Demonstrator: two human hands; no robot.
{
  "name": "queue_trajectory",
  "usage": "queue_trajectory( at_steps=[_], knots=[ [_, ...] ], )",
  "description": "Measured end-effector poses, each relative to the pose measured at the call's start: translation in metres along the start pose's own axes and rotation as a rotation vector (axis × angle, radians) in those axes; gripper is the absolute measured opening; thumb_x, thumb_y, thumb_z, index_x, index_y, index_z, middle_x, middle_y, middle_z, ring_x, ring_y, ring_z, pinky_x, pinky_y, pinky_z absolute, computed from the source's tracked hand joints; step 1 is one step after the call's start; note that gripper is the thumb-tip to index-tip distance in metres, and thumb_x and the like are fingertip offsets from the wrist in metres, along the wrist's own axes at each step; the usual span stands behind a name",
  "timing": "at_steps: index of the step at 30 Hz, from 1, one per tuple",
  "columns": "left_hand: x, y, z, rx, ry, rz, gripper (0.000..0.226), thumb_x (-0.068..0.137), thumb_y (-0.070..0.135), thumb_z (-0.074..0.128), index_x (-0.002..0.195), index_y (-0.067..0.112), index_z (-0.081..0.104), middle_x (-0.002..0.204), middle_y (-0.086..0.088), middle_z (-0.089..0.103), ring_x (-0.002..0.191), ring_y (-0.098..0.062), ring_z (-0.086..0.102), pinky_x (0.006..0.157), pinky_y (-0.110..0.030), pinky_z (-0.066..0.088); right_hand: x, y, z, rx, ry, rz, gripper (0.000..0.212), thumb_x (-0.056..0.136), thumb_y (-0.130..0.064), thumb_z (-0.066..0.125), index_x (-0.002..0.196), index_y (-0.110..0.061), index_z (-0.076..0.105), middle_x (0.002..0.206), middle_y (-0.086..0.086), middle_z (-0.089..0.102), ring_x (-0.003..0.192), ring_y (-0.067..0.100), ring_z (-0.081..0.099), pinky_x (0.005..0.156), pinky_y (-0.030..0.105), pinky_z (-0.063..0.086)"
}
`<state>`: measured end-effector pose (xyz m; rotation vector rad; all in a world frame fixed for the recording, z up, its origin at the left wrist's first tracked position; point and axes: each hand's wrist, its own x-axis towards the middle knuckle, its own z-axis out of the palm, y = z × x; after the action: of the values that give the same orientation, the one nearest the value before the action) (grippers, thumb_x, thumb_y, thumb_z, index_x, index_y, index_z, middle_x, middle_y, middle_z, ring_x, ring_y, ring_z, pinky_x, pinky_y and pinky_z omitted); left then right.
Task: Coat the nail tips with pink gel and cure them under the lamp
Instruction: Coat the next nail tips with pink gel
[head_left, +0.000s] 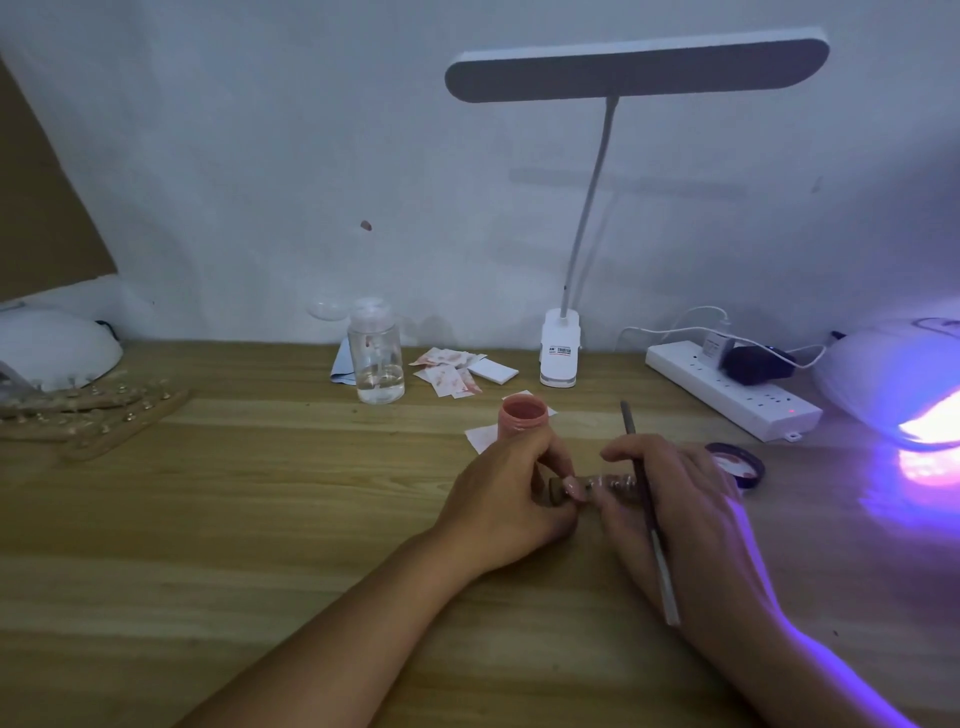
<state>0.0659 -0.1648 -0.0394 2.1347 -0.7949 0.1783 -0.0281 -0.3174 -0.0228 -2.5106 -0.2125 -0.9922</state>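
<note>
- While our left hand (511, 499) pinches one end of the holder stick (602, 483), our right hand (675, 499) touches the other end with its fingertips and grips the brush (655, 545) slanted across its fingers.
- Both hands sit close together low over the surface (260, 519), just in front of the open pink gel jar (523, 415); its lid (735, 464) lies to the right.
- Of the nail tips (574, 488) on the stick, the one by our left thumb looks pink and the others look clear, so we judge that coating has barely begun here.
- At far right the curing lamp (909, 395) glows violet, well apart from the stick, so this row is not yet cured.
- Further holders (104, 415) lie at far left; we cannot tell whether theirs are coated.
</note>
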Motion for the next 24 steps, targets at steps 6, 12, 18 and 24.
queue_trajectory(
  at_steps=[6, 12, 18, 24],
  knots=[
    [0.0035, -0.0049, 0.0003, -0.063, 0.020, -0.119, 0.019, 0.075, 0.025, 0.080, 0.078, 0.032, 0.062, 0.070, 0.027, 0.061, 0.068, 0.006, 0.056, 0.067, -0.017, 0.041, 0.0023, -0.0031, 0.0057, 0.432, 0.118, 0.223, 0.022, 0.095, -0.047, 0.042, 0.115, -0.043, 0.046, 0.093, -0.011, 0.065, 0.082, 0.006, 0.064, 0.069, 0.015, 0.048],
    [0.0031, -0.0037, -0.0010, -0.068, 0.012, -0.152, 0.019, 0.076, 0.029, 0.080, 0.075, 0.037, 0.062, 0.071, 0.019, 0.062, 0.069, 0.010, 0.055, 0.073, -0.019, 0.041, 0.0043, 0.0025, 0.0083, 0.889, 0.071, 0.590, 0.011, 0.091, -0.001, 0.060, 0.091, -0.011, 0.064, 0.079, 0.003, 0.075, 0.059, 0.008, 0.064, 0.055, 0.016, 0.052],
    [0.0052, -0.0061, -0.0018, -0.096, -0.002, -0.148, 0.017, 0.080, 0.027, 0.078, 0.075, 0.037, 0.065, 0.072, 0.027, 0.062, 0.073, 0.007, 0.057, 0.076, -0.018, 0.043, 0.0045, 0.0053, 0.0071, 0.918, 0.056, 0.596, 0.006, 0.092, -0.008, 0.061, 0.086, -0.009, 0.062, 0.073, 0.010, 0.073, 0.053, 0.012, 0.060, 0.051, 0.017, 0.050],
    [0.0058, -0.0067, -0.0032, -0.182, -0.011, -0.110, 0.019, 0.080, 0.019, 0.080, 0.077, 0.033, 0.067, 0.080, 0.016, 0.069, 0.075, 0.001, 0.061, 0.080, -0.024, 0.049, 0.0035, 0.0049, 0.0082, 0.854, -0.023, 0.540, 0.012, 0.084, 0.002, 0.066, 0.085, -0.006, 0.058, 0.072, 0.012, 0.072, 0.055, 0.014, 0.060, 0.055, 0.026, 0.050]
  ],
)
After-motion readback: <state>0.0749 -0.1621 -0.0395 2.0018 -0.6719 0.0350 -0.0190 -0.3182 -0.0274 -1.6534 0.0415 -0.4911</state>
